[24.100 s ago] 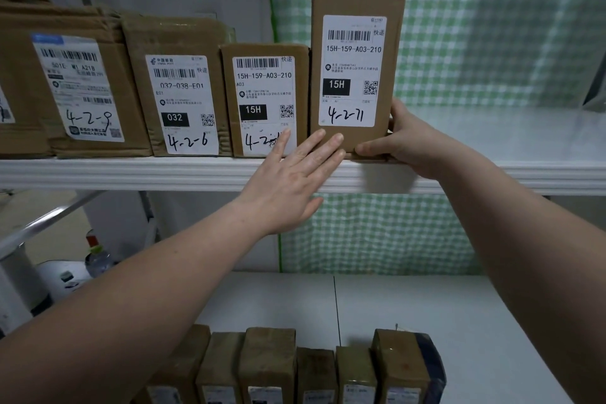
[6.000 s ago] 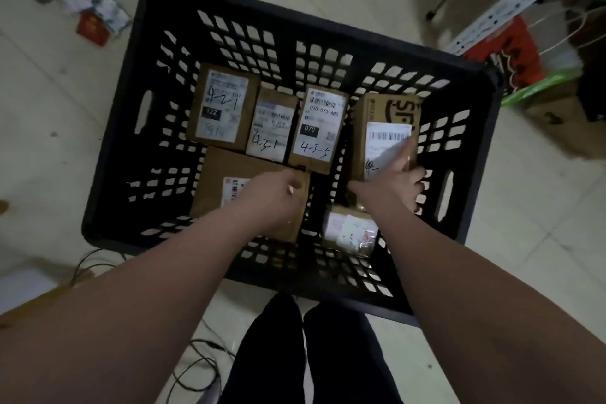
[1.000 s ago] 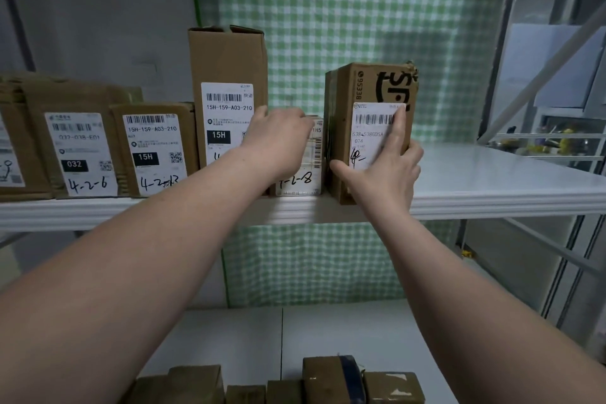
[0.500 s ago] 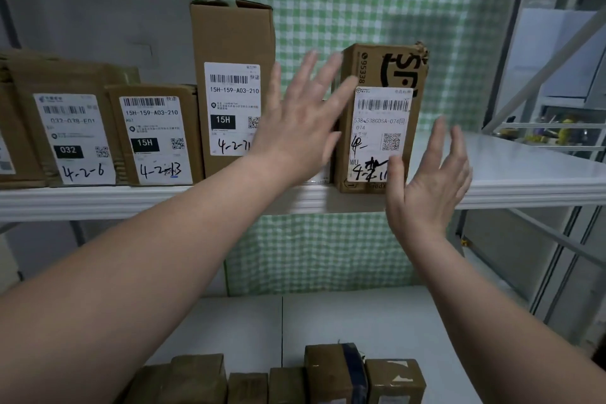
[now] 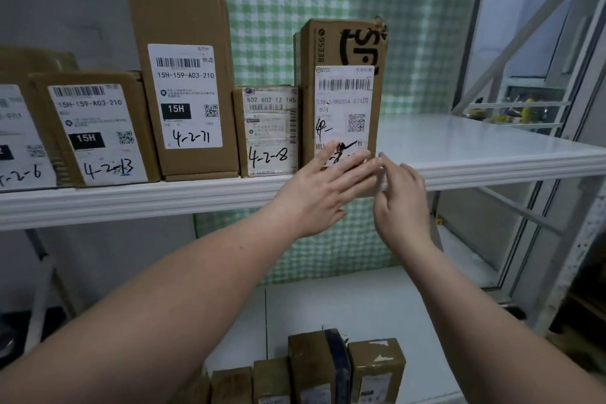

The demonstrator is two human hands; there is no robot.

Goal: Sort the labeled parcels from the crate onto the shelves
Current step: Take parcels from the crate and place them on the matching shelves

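A tall brown parcel with black "SF" print (image 5: 344,88) stands upright on the white upper shelf (image 5: 492,154), at the right end of a row. Left of it stand a small taped parcel marked 4-2-8 (image 5: 269,131), a tall one marked 4-2-71 (image 5: 183,75) and one marked 4-2-13 (image 5: 95,131). My left hand (image 5: 324,193) is flat, fingers spread, its fingertips on the lower front of the SF parcel. My right hand (image 5: 403,200) is open just below the parcel's bottom right corner, fingertips at the shelf edge. Neither hand holds anything.
The upper shelf is bare white surface to the right of the SF parcel. A lower shelf (image 5: 377,302) carries several small brown parcels (image 5: 314,367) along its front edge. Green checked cloth hangs behind. A metal frame with diagonal braces (image 5: 537,128) stands at the right.
Both hands have dropped from chest-high, spread in front of the parcels, to the bottom of the SF parcel. The view has moved closer to the shelf.
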